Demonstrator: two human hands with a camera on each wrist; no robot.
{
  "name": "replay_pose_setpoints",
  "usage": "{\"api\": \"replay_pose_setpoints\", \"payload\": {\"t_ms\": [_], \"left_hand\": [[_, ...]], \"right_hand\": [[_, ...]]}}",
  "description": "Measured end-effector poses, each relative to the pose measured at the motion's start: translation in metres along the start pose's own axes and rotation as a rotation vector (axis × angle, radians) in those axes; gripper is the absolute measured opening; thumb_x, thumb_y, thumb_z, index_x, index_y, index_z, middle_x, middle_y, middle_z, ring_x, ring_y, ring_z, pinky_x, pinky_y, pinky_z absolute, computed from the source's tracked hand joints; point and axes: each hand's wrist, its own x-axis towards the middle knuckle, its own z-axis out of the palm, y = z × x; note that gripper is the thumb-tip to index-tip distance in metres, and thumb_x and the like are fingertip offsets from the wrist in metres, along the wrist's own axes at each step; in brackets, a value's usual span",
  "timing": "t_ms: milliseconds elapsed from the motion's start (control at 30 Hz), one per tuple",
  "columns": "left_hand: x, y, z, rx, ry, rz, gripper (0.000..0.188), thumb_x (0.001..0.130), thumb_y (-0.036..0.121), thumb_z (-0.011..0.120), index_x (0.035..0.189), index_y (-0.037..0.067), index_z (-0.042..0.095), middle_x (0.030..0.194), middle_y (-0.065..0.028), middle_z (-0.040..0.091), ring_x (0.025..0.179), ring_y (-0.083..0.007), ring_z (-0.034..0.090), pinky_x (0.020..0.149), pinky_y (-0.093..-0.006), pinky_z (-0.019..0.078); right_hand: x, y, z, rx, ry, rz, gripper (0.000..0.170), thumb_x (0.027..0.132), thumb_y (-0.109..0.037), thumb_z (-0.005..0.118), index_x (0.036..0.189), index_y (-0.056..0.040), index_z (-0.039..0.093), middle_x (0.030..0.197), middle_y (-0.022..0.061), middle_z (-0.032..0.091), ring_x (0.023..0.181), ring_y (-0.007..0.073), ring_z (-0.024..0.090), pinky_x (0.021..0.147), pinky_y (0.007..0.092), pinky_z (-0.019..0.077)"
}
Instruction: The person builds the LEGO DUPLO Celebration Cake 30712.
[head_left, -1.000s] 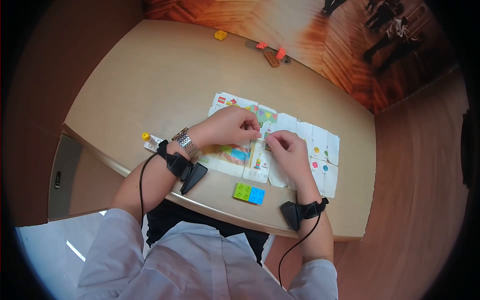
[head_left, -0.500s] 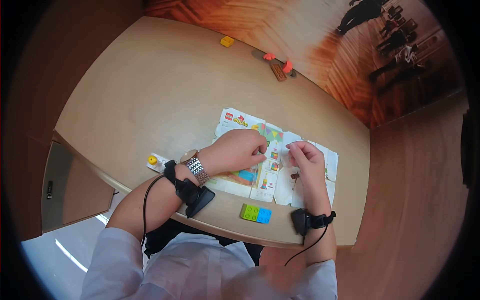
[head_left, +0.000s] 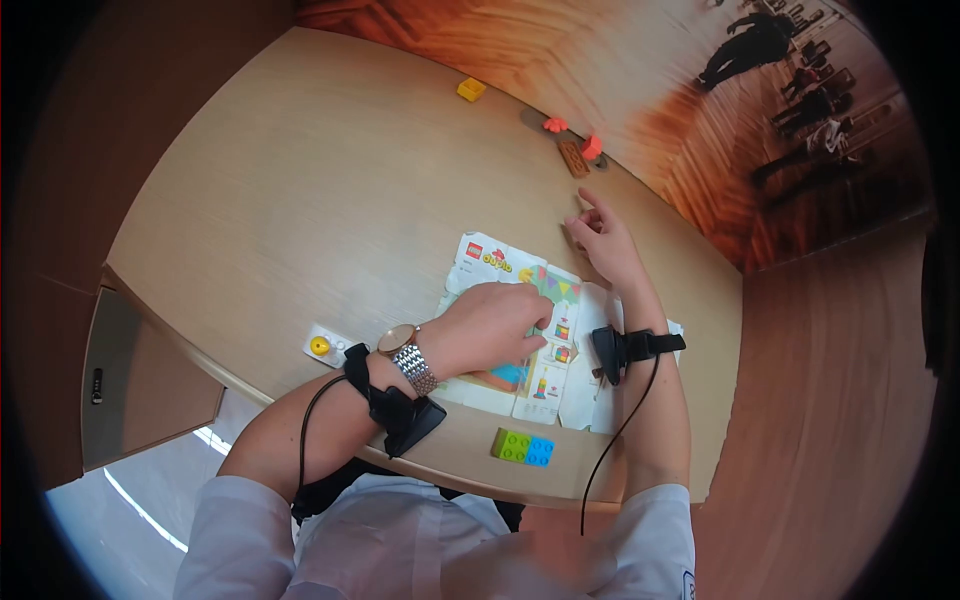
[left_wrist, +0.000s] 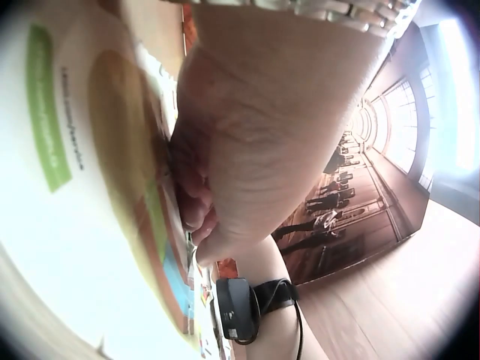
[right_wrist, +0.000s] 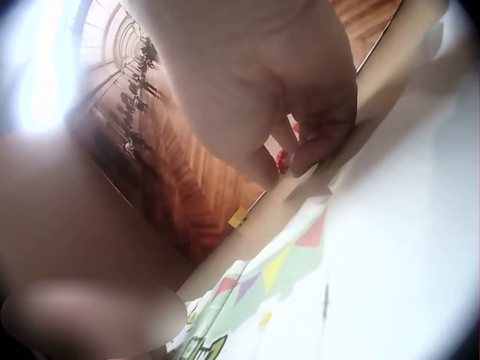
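The left hand (head_left: 490, 325) lay on the left part of the printed sheet (head_left: 590, 405). Its fingers were loosely bent and its thumb stood apart from the forefinger; the grip was released. The left wrist view showed the bent fingers low against the paper.

The right hand (head_left: 608, 245) was extended above the table (head_left: 250, 200), past the far edge of the sheet. Its forefinger pointed forward and its grip was released. The brown brick (head_left: 573, 158) lay near and beyond the fingertips, not touching them. One red piece (head_left: 592, 147) was positioned just beside the brick on the right; a second red piece (head_left: 555, 125) lay to its left. In the right wrist view, red showed through the gap between thumb and fingers.

The sheet was spread on the near half of the table, under the left hand and partly hidden by the right forearm. The yellow brick (head_left: 471, 90) was located at the far edge. The green brick (head_left: 513, 447) and the blue brick (head_left: 541, 452) sat side by side, touching, between the sheet and the near edge. The white plate (head_left: 338, 352), bearing a yellow piece (head_left: 319, 345), lay beside the left forearm. A watch (head_left: 415, 368) was fitted on the left wrist.
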Motion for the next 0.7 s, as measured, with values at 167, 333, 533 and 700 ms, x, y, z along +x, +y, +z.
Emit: {"api": "replay_pose_setpoints", "payload": {"t_ms": [167,333,533,700], "left_hand": [[-0.001,0.000,0.001,-0.003,-0.007,0.009,0.021,0.093,0.023,0.077,0.107,0.007,0.074,0.102,-0.0136,0.072,0.095,-0.0358,0.071,0.085,-0.0470,0.0568],[-0.001,0.002,0.003,0.012,-0.009,-0.002,0.018,0.091,0.021,0.078,0.101,0.007,0.072,0.100,-0.0126,0.071,0.098,-0.0357,0.071,0.084,-0.0477,0.0565],[-0.002,-0.001,0.007,0.049,0.032,0.045,0.014,0.091,0.019,0.078,0.095,0.007,0.071,0.098,-0.0118,0.071,0.098,-0.0347,0.071,0.084,-0.0476,0.0567],[-0.001,-0.001,0.006,0.039,0.046,0.035,0.012,0.090,0.018,0.078,0.092,0.008,0.071,0.095,-0.0109,0.071,0.095,-0.0347,0.072,0.083,-0.0468,0.0571]], "right_hand": [[0.024,0.017,-0.003,-0.172,-0.050,-0.071,0.068,0.095,-0.022,0.084,0.154,0.0014,0.058,0.091,0.0003,0.059,0.083,0.0120,0.057,0.076,0.0289,0.0516],[0.028,0.011,-0.006,-0.230,-0.082,-0.037,0.065,0.094,-0.025,0.084,0.151,-0.0015,0.063,0.086,0.0007,0.059,0.079,0.0129,0.056,0.073,0.0316,0.0515],[0.025,-0.010,0.005,-0.473,-0.023,-0.026,0.063,0.096,-0.036,0.079,0.151,-0.0071,0.065,0.086,0.0101,0.067,0.079,0.0198,0.064,0.075,0.0371,0.0544],[0.019,-0.016,0.008,-0.571,-0.004,-0.104,0.062,0.100,-0.036,0.074,0.153,-0.0060,0.062,0.105,0.0188,0.074,0.092,0.0315,0.072,0.086,0.0434,0.0574]]}}
